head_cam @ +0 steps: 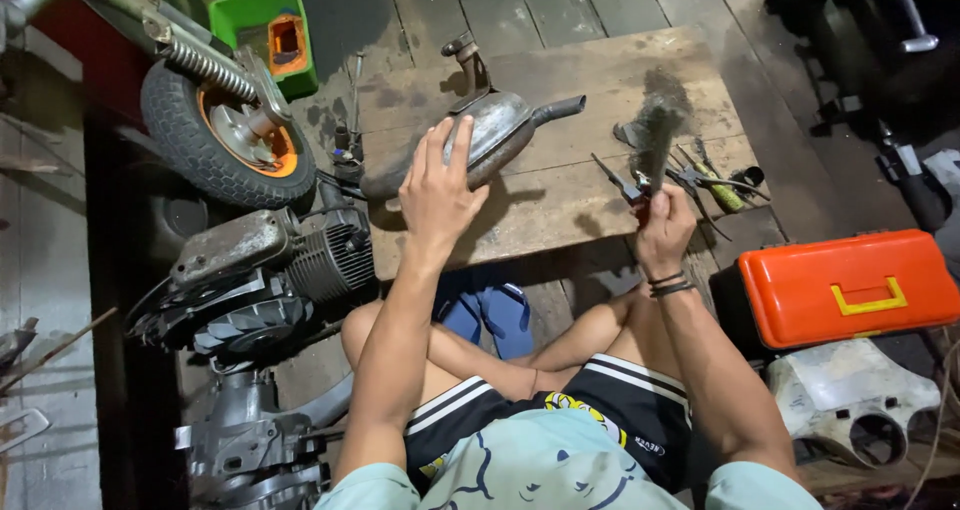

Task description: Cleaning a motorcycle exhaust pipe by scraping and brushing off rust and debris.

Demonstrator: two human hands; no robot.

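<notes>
A dull metal exhaust muffler (505, 125) with a bent pipe lies on a worn wooden board (600, 90). My left hand (437, 192) rests flat on its near end, fingers spread over the metal. My right hand (662, 232) is closed around the handle of a worn, dark-bristled brush (655, 142), which it holds upright over the board to the right of the muffler. I sit cross-legged behind the board.
Pliers (612, 178) and other hand tools (715, 182) lie on the board's right side. An orange toolbox (845, 285) stands at right. A scooter engine (265, 270) and wheel (215, 130) fill the left, with a green tray (265, 30) behind and blue sandals (490, 310) near my legs.
</notes>
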